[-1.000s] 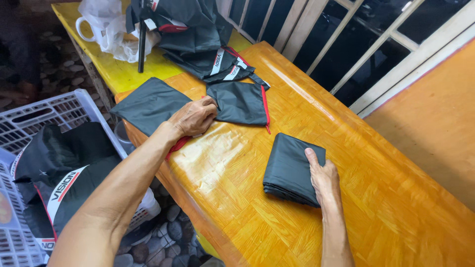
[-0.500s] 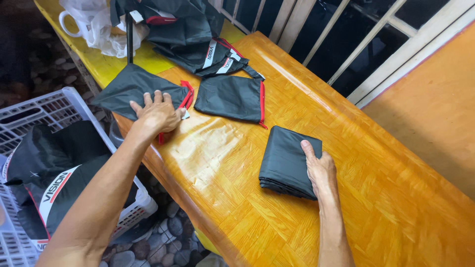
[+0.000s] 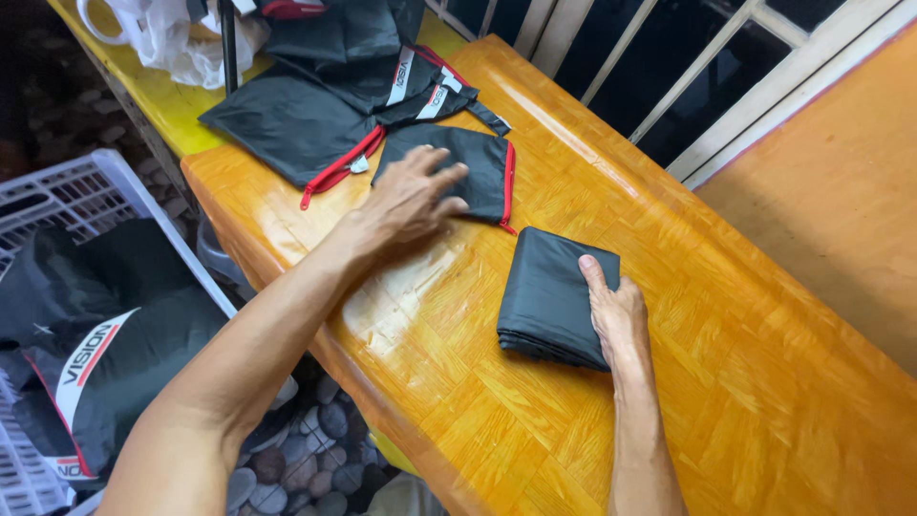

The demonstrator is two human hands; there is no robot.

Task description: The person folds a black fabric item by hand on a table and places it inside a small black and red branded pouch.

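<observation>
Left hand (image 3: 406, 205) shifted onto flat black pouch (image 3: 468, 167).

1. A white plastic crate (image 3: 91, 191) at the left edge holds dark garments (image 3: 86, 325).
2. A crumpled clear plastic bag (image 3: 186, 43) and white mug (image 3: 95, 19) sit upper left.
3. White window bars (image 3: 669, 86) cross the upper right.
4. Grey pebbles (image 3: 306, 444) cover the floor, lower centre.

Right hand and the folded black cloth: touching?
Touching. The head view shows the right hand lying flat on the folded black cloth, thumb across its top, no gap.
</observation>
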